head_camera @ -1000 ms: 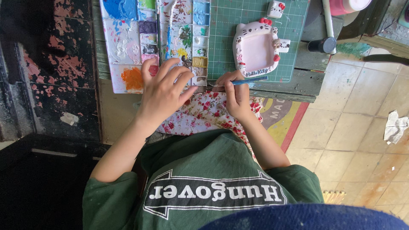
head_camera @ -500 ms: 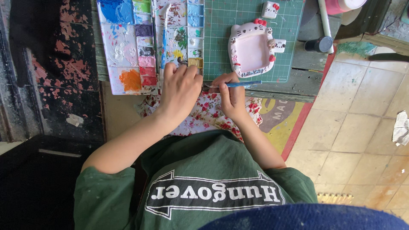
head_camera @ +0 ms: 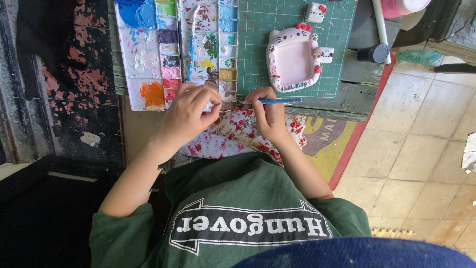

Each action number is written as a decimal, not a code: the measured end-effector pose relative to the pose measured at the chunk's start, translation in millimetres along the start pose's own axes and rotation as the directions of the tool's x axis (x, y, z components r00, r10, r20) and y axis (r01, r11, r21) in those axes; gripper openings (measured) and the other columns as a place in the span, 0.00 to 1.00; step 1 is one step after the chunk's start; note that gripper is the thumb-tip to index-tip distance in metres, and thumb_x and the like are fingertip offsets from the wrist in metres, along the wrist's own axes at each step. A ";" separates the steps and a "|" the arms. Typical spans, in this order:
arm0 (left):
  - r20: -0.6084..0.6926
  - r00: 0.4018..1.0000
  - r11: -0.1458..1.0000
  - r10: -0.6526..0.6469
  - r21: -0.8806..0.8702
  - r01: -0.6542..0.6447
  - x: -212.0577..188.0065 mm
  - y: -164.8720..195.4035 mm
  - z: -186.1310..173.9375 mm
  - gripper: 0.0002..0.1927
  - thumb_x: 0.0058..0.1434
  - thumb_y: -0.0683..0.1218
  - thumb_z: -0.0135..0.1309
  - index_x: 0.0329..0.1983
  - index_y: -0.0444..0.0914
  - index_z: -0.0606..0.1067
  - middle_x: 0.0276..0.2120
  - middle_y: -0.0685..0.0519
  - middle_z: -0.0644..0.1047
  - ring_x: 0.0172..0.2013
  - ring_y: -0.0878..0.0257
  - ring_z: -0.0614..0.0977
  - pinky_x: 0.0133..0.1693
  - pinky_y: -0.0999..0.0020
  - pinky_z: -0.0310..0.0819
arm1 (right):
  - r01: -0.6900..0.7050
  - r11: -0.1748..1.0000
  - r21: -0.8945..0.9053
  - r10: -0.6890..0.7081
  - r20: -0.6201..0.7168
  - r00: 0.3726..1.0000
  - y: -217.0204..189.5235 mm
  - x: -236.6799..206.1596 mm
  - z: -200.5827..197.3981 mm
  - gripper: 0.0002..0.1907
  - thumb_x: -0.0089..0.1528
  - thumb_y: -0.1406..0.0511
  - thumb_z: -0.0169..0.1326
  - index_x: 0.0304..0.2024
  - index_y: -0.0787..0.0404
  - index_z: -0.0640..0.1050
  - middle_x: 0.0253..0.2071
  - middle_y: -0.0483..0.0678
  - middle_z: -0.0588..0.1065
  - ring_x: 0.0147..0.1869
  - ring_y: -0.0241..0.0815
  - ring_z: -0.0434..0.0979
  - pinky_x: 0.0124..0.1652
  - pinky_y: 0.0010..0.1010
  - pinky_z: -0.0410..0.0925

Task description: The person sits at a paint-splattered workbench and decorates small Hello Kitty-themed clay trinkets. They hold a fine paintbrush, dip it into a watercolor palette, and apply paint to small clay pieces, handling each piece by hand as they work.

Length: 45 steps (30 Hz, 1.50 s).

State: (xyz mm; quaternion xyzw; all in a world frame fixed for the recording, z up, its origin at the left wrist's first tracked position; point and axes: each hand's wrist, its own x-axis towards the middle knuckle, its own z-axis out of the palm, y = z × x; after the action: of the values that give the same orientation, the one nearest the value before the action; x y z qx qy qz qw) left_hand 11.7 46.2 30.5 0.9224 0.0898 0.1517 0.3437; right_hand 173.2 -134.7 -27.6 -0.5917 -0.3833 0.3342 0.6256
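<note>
While the left hand [head_camera: 188, 111] pinches something unseen, the right hand [head_camera: 267, 111] grips a blue paintbrush [head_camera: 275, 101].

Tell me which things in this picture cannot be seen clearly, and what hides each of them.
- Head view: whatever the left hand pinches is hidden behind its curled fingers.
- Head view: the tip of the blue brush is hidden between the two hands; the right hand covers its grip.
- Head view: the paint palette and green cutting mat are cut off by the top edge.
- Head view: the pink container is cut off at the top edge.
</note>
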 end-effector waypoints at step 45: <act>-0.126 0.992 0.913 0.011 0.406 0.041 -36.0 -2.1 24.3 0.12 0.63 0.49 0.68 0.48 0.44 0.83 0.54 0.61 0.77 0.63 0.62 0.71 0.61 0.51 0.52 | -0.038 0.834 -0.551 -0.183 -0.341 0.922 -6.7 5.4 50.1 0.10 0.68 0.74 0.55 0.36 0.62 0.67 0.26 0.48 0.76 0.25 0.39 0.77 0.28 0.28 0.66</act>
State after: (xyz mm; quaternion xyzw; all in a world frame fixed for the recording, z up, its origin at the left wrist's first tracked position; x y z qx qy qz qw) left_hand -13.9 23.3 3.9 0.9617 0.1479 0.1846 0.1386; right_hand 131.7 -106.2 -20.2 -0.7834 -0.3567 0.0652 0.5049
